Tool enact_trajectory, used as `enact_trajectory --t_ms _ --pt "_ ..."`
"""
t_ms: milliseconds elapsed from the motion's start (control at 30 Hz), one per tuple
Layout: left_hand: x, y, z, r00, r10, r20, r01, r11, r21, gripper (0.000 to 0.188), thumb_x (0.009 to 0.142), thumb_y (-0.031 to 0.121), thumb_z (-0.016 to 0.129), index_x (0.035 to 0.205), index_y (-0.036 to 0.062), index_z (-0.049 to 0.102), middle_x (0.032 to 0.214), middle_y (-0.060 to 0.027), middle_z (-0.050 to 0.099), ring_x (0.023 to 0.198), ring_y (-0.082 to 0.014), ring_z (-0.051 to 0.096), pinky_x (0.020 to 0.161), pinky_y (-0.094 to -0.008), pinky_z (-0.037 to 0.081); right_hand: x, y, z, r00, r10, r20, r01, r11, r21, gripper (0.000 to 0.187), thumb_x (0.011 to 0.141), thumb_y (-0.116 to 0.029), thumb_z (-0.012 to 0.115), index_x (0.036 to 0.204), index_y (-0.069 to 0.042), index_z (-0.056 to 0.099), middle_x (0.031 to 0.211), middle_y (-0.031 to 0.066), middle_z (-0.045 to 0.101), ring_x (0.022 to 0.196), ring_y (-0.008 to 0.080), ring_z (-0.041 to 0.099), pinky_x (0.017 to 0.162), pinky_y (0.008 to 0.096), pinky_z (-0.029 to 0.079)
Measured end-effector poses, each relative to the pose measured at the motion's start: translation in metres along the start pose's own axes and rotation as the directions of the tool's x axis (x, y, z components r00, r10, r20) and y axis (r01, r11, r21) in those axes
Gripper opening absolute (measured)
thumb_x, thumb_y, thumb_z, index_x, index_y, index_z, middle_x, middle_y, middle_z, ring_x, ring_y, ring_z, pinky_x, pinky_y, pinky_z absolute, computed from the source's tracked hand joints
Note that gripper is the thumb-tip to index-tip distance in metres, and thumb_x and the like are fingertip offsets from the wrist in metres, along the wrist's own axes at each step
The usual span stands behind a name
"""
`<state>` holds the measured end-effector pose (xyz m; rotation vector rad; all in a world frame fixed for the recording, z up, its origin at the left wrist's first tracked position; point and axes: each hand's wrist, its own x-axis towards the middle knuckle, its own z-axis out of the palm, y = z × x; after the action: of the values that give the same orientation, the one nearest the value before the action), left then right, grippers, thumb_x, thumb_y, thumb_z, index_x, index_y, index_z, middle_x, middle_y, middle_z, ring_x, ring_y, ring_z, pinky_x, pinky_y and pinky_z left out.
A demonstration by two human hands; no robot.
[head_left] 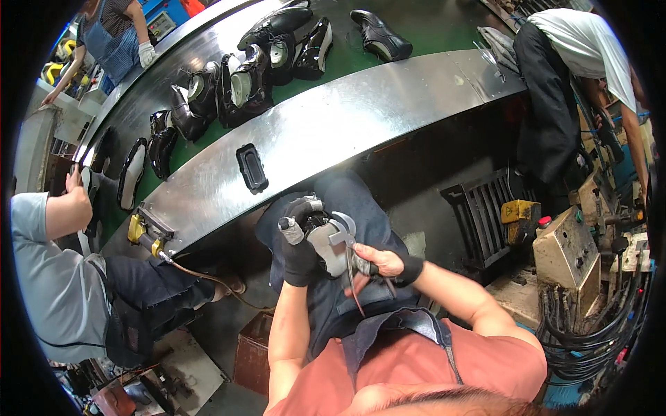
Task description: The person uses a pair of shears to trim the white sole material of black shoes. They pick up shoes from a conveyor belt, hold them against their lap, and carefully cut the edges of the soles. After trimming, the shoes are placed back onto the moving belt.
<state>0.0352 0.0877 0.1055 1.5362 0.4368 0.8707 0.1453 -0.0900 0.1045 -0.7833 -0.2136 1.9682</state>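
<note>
Over my lap, my left hand (pixel 300 249), in a black glove with pale tape on the fingertips, is closed around a shoe (pixel 325 243). Its pale grey, rounded surface faces up, and dark material shows at the edge; the glove and the tool hide much of it. My right hand (pixel 383 263) has a black band at the wrist and grips a pair of metal pincers (pixel 345 232). Their curved jaws lie against or just over the pale surface, and the long handles run down past my fingers. Whether the jaws bite on anything cannot be made out.
Ahead curves a metal bench (pixel 333 118) bearing a black tray (pixel 251 168). Behind it, several black shoes (pixel 243 83) stand on a green belt (pixel 340 62). A yellow tool (pixel 142 232) with a hose hangs at left. Co-workers (pixel 59 270) and machinery (pixel 565 243) flank me.
</note>
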Motion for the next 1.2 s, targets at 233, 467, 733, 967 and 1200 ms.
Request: enact_trajectory --t_ms 233,467,733,967,1200 --pt "-0.012 0.009 -0.003 0.991 -0.12 -0.052 0.118 0.992 -0.048 0.07 0.1 0.058 0.028 0.097 -0.001 0.066 0.106 -0.0128 0.062 0.102 -0.0252 0.059 0.092 -0.0391 0.045 -0.015 -0.012 -0.002 0.984 0.006 -0.179 -0.061 0.952 -0.299 0.047 0.103 -0.047 0.036 0.12 -0.007 0.055 0.089 0.0151 0.068 0.093 0.0267 0.069 0.077 0.0298 0.056" --pt "-0.015 0.022 0.014 0.98 -0.161 -0.118 0.145 0.98 -0.135 0.069 0.099 0.059 0.032 0.095 -0.0013 0.065 0.105 -0.0116 0.06 0.099 -0.023 0.058 0.089 -0.037 0.046 0.01 0.046 -0.004 0.971 -0.139 0.193 -0.002 0.808 0.589 0.055 0.099 -0.055 0.037 0.13 -0.01 0.047 0.087 0.0238 0.067 0.082 0.0433 0.068 0.076 0.0541 0.056" --pt "-0.022 0.013 0.007 0.975 -0.147 -0.165 0.135 0.987 -0.084 0.066 0.099 0.057 0.034 0.097 -0.001 0.065 0.105 -0.0103 0.059 0.101 -0.0222 0.057 0.089 -0.0369 0.046 -0.02 -0.047 -0.002 0.966 -0.234 -0.11 0.013 0.468 -0.883 0.059 0.103 -0.048 0.035 0.086 -0.001 0.066 0.068 0.0101 0.065 0.077 0.0188 0.07 0.066 0.0264 0.052" --pt "-0.011 0.017 0.009 0.985 -0.151 -0.087 0.136 0.978 -0.158 0.067 0.1 0.057 0.032 0.095 -0.0018 0.064 0.104 -0.0125 0.06 0.099 -0.0226 0.058 0.09 -0.0373 0.046 0.0 -0.007 0.018 0.996 0.066 0.058 -0.072 0.991 0.109 0.055 0.102 -0.053 0.032 0.101 -0.004 0.057 0.076 0.0114 0.061 0.068 0.0247 0.065 0.067 0.0369 0.054" --pt "-0.015 0.008 0.007 0.981 -0.123 -0.149 0.103 0.986 -0.133 0.061 0.101 0.051 0.034 0.094 -0.0008 0.066 0.106 -0.0106 0.061 0.109 -0.0233 0.057 0.094 -0.0368 0.045 -0.01 -0.006 0.032 0.936 -0.192 -0.294 -0.011 0.821 -0.571 0.042 0.103 -0.042 0.038 0.091 -0.006 0.058 0.068 0.0045 0.048 0.059 0.0131 0.05 0.057 0.0292 0.043"
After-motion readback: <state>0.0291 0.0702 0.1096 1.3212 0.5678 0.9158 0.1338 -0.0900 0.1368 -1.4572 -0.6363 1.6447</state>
